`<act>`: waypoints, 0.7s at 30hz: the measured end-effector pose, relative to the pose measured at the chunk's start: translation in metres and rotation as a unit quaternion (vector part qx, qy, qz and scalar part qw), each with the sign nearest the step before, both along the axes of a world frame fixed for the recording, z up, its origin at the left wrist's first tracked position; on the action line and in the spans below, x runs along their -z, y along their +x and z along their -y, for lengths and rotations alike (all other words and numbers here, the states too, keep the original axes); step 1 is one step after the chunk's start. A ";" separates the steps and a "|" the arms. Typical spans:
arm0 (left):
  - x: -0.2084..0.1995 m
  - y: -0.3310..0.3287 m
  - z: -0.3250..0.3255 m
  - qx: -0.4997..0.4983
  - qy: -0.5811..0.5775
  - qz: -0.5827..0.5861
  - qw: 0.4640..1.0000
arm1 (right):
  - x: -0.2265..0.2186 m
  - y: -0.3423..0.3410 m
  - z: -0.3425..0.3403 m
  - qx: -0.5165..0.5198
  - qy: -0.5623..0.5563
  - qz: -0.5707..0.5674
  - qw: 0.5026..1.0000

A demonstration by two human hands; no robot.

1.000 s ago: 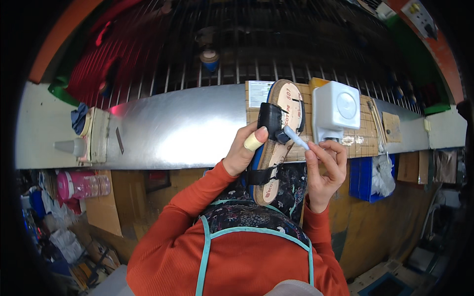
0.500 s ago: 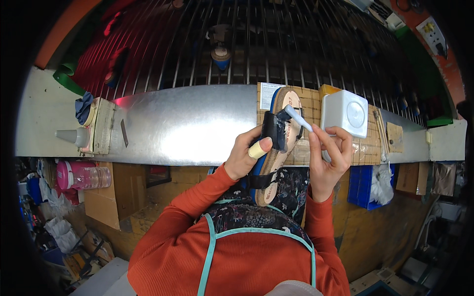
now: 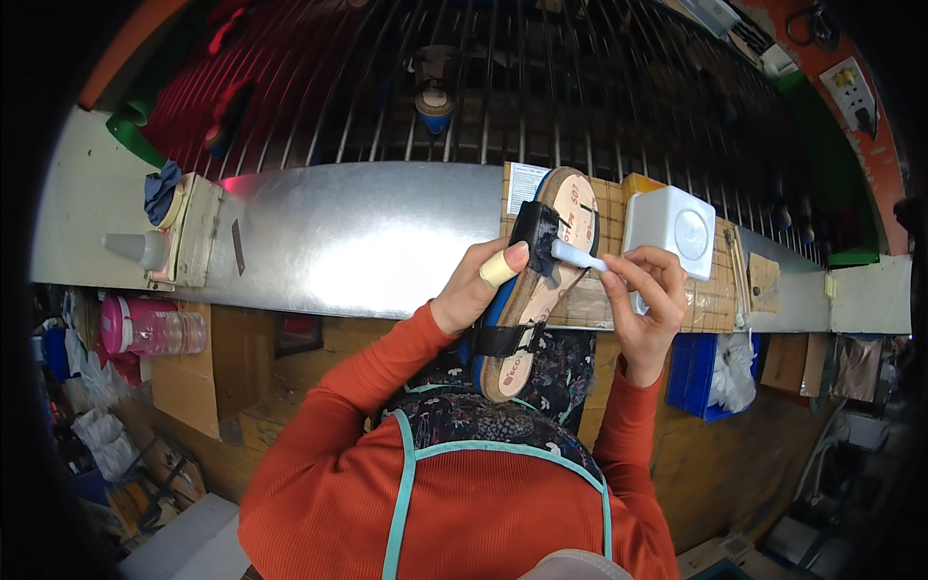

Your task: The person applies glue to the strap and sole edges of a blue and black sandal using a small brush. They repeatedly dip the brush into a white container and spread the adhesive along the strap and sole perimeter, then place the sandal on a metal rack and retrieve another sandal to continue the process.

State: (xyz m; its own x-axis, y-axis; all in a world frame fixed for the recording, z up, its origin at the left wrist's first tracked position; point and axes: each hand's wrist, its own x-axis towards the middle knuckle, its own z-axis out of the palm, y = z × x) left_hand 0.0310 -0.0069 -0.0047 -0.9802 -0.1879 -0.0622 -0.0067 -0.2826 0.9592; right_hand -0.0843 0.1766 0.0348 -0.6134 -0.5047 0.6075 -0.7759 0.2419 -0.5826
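A sandal (image 3: 528, 333) with black straps, a tan insole and a blue-edged sole is held slantwise in front of me. My left hand (image 3: 483, 275) grips it at the side by the open black upper strap (image 3: 535, 235), with pale tape wrapped round the thumb. My right hand (image 3: 643, 295) pinches the thin end of a pale whitish brush-like tool (image 3: 577, 255). The tool's thicker end touches the inner side of that strap; its tip is too small to make out. Beside my right hand stands a white plastic container (image 3: 667, 227) with a round mark on its face.
The metal bench (image 3: 358, 232) runs across, with a brown gridded board (image 3: 604, 307) under the container. Beyond lie metal conveyor rods (image 3: 387, 106) carrying a blue-soled piece (image 3: 434, 108). Thin sticks (image 3: 739, 275) lie at right; a blue bin (image 3: 691, 377) hangs below. At left stands a grey cone (image 3: 137, 249).
The sandal has turned slightly, its lower end shifting left. My right hand has lowered the tool's thick end from the strap's upper end toward its middle.
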 end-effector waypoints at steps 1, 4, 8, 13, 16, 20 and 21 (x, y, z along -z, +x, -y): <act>0.000 -0.001 0.000 0.002 0.012 0.006 1.000 | -0.001 0.001 -0.001 -0.001 0.001 -0.004 1.000; 0.001 -0.007 -0.003 -0.009 0.053 0.010 0.999 | -0.002 0.003 -0.003 0.002 0.002 -0.013 1.000; -0.002 -0.012 -0.002 0.011 0.106 0.020 0.994 | -0.007 0.003 -0.007 -0.020 0.010 -0.064 0.998; -0.012 -0.018 -0.011 0.002 0.164 0.010 0.986 | -0.007 -0.002 -0.006 0.044 -0.068 0.031 0.996; -0.013 -0.022 -0.017 -0.028 0.202 0.003 0.979 | -0.001 0.006 -0.006 0.088 -0.051 0.055 0.993; -0.002 -0.023 -0.012 -0.028 0.198 0.008 0.980 | 0.009 0.035 -0.012 0.055 -0.015 0.128 0.990; 0.002 -0.022 -0.011 -0.041 0.189 0.022 0.981 | 0.011 0.038 -0.013 0.041 -0.030 0.150 0.987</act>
State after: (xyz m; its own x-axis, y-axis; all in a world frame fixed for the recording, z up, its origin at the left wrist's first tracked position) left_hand 0.0088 0.0043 -0.0063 -0.9578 -0.2205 -0.1842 -0.0083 -0.6197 0.7848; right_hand -0.0462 0.1895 0.0239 -0.8078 -0.4143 0.4194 -0.5453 0.2548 -0.7986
